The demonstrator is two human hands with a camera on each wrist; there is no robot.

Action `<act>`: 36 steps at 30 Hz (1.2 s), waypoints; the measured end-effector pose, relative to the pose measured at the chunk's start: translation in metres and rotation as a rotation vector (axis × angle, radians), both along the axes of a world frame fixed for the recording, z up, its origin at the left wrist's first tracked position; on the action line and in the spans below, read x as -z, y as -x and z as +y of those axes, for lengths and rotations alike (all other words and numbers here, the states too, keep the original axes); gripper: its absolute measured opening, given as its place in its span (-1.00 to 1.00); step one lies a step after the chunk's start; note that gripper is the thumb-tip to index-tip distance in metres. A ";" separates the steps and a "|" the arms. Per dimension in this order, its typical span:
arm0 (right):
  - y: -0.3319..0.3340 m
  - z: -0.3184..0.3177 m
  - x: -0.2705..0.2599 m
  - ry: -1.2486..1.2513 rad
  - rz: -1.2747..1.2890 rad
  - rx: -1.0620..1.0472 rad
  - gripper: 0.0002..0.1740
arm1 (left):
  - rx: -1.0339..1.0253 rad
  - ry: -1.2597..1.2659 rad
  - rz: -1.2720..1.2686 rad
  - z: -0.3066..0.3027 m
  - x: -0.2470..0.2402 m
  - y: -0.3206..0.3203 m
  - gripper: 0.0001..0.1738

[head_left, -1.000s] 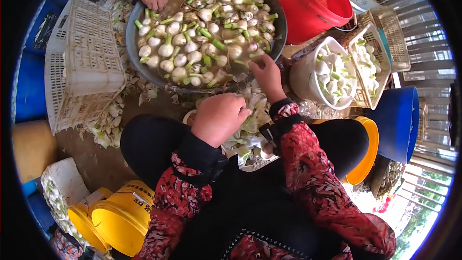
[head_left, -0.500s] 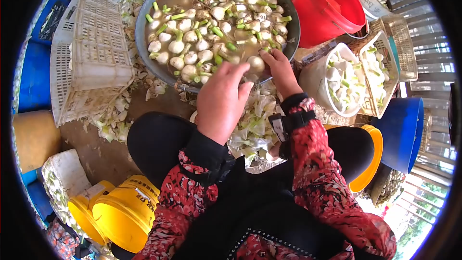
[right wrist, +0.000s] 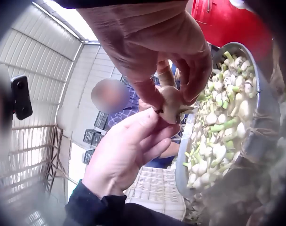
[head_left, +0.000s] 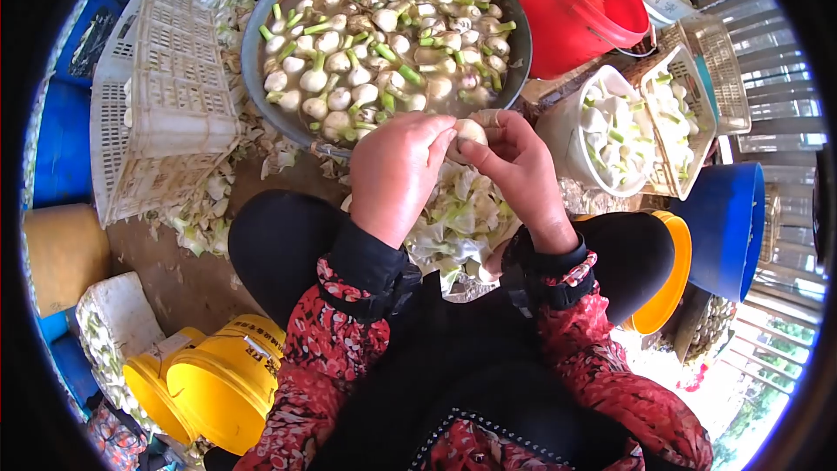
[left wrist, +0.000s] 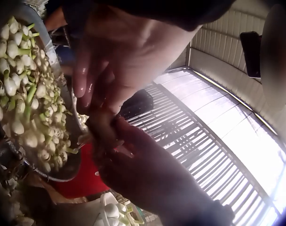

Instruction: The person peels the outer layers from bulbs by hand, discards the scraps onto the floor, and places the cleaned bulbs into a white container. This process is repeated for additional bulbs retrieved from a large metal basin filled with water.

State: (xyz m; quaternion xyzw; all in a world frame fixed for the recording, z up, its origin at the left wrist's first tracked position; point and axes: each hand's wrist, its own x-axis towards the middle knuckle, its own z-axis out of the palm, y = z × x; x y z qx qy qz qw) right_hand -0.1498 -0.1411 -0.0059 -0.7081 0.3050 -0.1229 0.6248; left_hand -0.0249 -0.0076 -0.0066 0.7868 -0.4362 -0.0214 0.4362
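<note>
A whitish garlic bulb (head_left: 469,133) is held between both hands just in front of the near rim of a large metal tub (head_left: 255,52). My right hand (head_left: 521,166) grips the bulb with thumb and curled fingers; in the right wrist view the bulb (right wrist: 171,104) hangs from that hand (right wrist: 157,52). Against its other side my left hand (head_left: 399,170) pinches with thumb and fingers, as the left hand (right wrist: 133,150) shows there too. Murky water in the tub carries many bulbs with green stem stubs (head_left: 314,77).
Peeled leaves (head_left: 462,218) lie below the hands. At the right stand a white bucket of bulbs (head_left: 580,174), a crate (head_left: 680,176), a red bucket (head_left: 545,26) and a blue bin (head_left: 719,227). White crates (head_left: 179,113) and yellow buckets (head_left: 228,384) are at the left. Another person (right wrist: 124,106) sits across the tub.
My right hand has come back from the tub's water with a bulb. My left hand has moved over to meet it and now touches the bulb.
</note>
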 end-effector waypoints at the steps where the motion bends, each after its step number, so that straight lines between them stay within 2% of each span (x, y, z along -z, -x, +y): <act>1: 0.003 0.001 0.000 0.003 0.003 0.005 -0.49 | 0.008 -0.002 -0.053 -0.001 -0.001 0.001 -0.83; 2: 0.005 0.002 0.001 0.101 0.015 0.017 -0.45 | 0.009 0.001 -0.053 -0.002 -0.005 0.003 -0.83; 3: 0.006 0.003 0.003 0.197 0.028 0.027 -0.40 | -0.015 -0.107 -0.033 -0.004 -0.011 0.004 -0.84; 4: 0.008 0.004 0.006 0.196 0.029 0.026 -0.40 | -0.039 -0.217 -0.012 -0.004 -0.013 0.006 -0.85; 5: 0.011 0.004 0.008 0.106 -0.025 0.054 -0.39 | -0.038 -0.217 -0.013 -0.004 -0.013 0.006 -0.85; 8: 0.016 -0.002 0.003 -0.070 -0.084 0.106 -0.37 | -0.049 -0.061 0.127 -0.005 -0.009 0.004 -0.91; 10: 0.017 -0.002 -0.005 -0.162 -0.086 0.125 -0.36 | 0.064 0.111 0.245 -0.002 -0.003 0.004 -0.84; 13: 0.017 0.000 -0.011 -0.077 -0.060 0.098 -0.37 | 0.066 0.054 0.140 -0.001 -0.006 0.004 -0.84; 15: 0.017 0.001 -0.010 0.175 -0.004 0.048 -0.39 | 0.063 0.029 0.075 -0.002 -0.010 0.004 -0.84; 18: 0.015 0.004 -0.012 0.190 -0.022 0.041 -0.43 | 0.011 -0.073 -0.060 -0.002 -0.011 0.005 -0.86; 19: 0.017 0.003 -0.010 0.188 -0.022 0.040 -0.43 | 0.009 -0.038 0.011 -0.003 -0.011 0.005 -0.89; 21: 0.021 -0.002 -0.007 -0.144 -0.101 0.034 -0.43 | 0.010 0.003 0.081 -0.005 -0.007 0.005 -0.91; 23: 0.020 -0.002 -0.006 -0.234 -0.180 0.047 -0.37 | 0.036 0.217 0.563 -0.009 0.004 0.007 -0.94; 24: 0.020 -0.001 -0.006 -0.329 -0.256 0.056 -0.31 | 0.037 0.217 0.564 -0.009 0.006 0.007 -0.94; 26: 0.016 0.000 -0.003 -0.261 -0.216 0.034 -0.27 | 0.234 0.261 0.877 -0.009 0.008 0.006 -0.85; 27: 0.015 0.000 -0.003 -0.193 -0.178 0.006 -0.23 | 0.240 0.263 0.878 -0.009 0.004 0.006 -0.85; 29: 0.018 -0.003 -0.009 -0.245 -0.238 -0.008 -0.23 | 0.146 0.276 1.022 -0.006 -0.010 0.005 -0.84; 30: 0.018 -0.004 -0.014 -0.299 -0.299 -0.024 -0.22 | 0.101 0.368 0.988 -0.006 -0.004 -0.001 -0.83; 32: 0.018 0.001 -0.026 -0.370 -0.356 0.004 -0.23 | -0.003 0.460 0.728 -0.006 0.002 -0.007 -0.82; 33: 0.019 0.002 -0.027 -0.362 -0.373 0.010 -0.20 | -0.041 0.396 0.552 -0.007 -0.013 -0.002 -0.68; 34: 0.019 0.001 -0.028 -0.353 -0.390 0.015 -0.18 | 0.047 0.347 0.186 -0.006 -0.021 -0.004 -0.58; 36: 0.019 0.001 -0.024 -0.315 -0.359 0.001 -0.17 | 0.209 0.255 0.002 -0.008 -0.023 -0.003 -0.61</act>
